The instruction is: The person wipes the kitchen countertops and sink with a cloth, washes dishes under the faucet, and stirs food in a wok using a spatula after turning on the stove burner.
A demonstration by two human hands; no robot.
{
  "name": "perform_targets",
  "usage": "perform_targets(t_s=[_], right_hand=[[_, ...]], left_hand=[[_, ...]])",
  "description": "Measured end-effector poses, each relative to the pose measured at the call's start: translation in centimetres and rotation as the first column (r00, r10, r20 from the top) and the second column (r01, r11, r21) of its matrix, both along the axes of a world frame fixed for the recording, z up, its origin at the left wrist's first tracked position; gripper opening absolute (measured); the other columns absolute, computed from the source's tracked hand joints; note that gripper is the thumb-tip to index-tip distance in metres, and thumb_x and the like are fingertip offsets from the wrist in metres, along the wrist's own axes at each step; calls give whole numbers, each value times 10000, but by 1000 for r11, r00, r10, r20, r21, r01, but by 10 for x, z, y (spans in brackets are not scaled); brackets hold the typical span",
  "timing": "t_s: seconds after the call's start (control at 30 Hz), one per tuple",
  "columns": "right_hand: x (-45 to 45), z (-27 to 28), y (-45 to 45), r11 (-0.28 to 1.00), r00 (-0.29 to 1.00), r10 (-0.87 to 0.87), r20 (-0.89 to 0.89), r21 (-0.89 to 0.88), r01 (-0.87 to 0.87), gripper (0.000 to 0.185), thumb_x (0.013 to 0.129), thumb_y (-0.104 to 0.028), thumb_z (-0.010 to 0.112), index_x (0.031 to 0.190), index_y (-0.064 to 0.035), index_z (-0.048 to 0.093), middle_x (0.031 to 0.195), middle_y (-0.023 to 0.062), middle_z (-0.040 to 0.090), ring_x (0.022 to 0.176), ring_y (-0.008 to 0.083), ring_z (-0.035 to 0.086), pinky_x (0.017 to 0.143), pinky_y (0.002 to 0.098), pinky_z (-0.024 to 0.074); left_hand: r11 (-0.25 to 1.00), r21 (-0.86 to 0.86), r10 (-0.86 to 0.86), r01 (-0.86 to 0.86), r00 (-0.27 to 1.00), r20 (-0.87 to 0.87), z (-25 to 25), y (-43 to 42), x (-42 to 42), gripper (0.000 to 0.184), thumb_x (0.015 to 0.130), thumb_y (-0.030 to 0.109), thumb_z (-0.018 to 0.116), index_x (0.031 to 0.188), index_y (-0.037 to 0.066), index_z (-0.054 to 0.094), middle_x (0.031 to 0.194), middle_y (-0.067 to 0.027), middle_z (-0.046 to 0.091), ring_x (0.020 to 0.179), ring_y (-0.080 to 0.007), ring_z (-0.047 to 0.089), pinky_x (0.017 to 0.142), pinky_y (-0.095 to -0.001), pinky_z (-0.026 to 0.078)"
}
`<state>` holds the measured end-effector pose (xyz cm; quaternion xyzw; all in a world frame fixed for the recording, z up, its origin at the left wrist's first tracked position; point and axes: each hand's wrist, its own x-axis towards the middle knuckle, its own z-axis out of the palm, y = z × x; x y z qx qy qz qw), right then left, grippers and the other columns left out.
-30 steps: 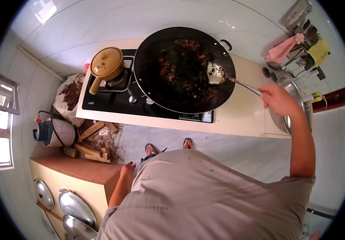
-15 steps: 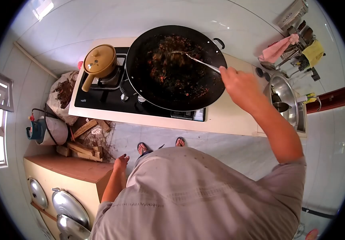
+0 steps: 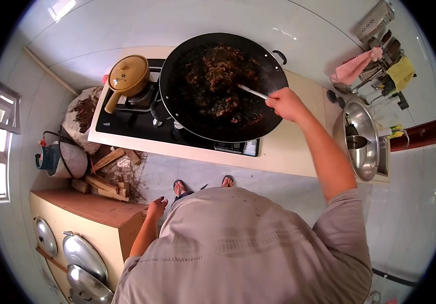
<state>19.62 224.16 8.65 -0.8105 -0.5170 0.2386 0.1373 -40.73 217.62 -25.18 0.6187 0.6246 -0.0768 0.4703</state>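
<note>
My right hand (image 3: 285,104) is closed around the handle of a metal spatula (image 3: 253,92). The spatula's blade is hidden in the dark, reddish food (image 3: 220,73) in a large black wok (image 3: 202,124). That wok sits on the right side of a black gas stove (image 3: 127,124). Down at my left side, near the brown-topped ledge, my left hand (image 3: 157,206) hangs with its fingers partly curled; whether they are closed is unclear. I see nothing held in it.
A yellow lidded pot (image 3: 129,76) stands on the left burner. At right is a metal basin (image 3: 362,157) with a ladle in it. Utensils and cloths (image 3: 359,66) hang on the wall. Firewood (image 3: 109,159), a gas cylinder (image 3: 51,158) and pot lids (image 3: 84,258) are at left.
My right hand and the spatula have moved left over the wok, and the blade has gone into the food. The food has been shifted and heaped. My left hand still hangs at my side.
</note>
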Motion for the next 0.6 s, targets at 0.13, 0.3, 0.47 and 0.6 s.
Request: perform_targets(t_s=[0.13, 0.3, 0.47, 0.6], right_hand=[[-40, 14, -17, 923, 804, 146, 576, 214, -321, 144, 920, -113, 653, 973, 2, 722, 829, 220, 720, 739, 367, 715, 611, 477, 551], [-49, 89, -62, 822, 493, 299, 817, 42, -568, 190, 869, -87, 665, 1025, 11, 708, 815, 175, 695, 750, 354, 726, 620, 472, 568], [4, 140, -65, 944, 712, 293, 638, -75, -322, 205, 887, -136, 678, 971, 40, 743, 800, 192, 720, 740, 294, 738, 607, 441, 549], [28, 123, -12, 882, 961, 149, 233, -470, -23, 228, 897, -204, 683, 857, 13, 741, 636, 169, 641, 592, 264, 661, 605, 434, 513]], left_hand=[[1000, 15, -10, 10, 1000, -17, -5, 1, -8, 590, 989, 456, 648, 1438, 74, 630, 854, -155, 756, 772, -232, 723, 751, -385, 566], [974, -98, 203, -202, 979, 6, -3, 8, -16, 595, 982, 473, 661, 1435, 89, 640, 855, -114, 758, 758, -200, 714, 720, -360, 557], [972, -77, 229, -224, 970, 76, -59, 8, -45, 603, 966, 468, 685, 1430, 85, 648, 862, -98, 754, 744, -179, 702, 709, -357, 551], [999, 35, -22, 19, 996, 87, -64, 9, -41, 611, 964, 450, 692, 1444, 76, 634, 874, -97, 757, 749, -171, 691, 713, -354, 549]])
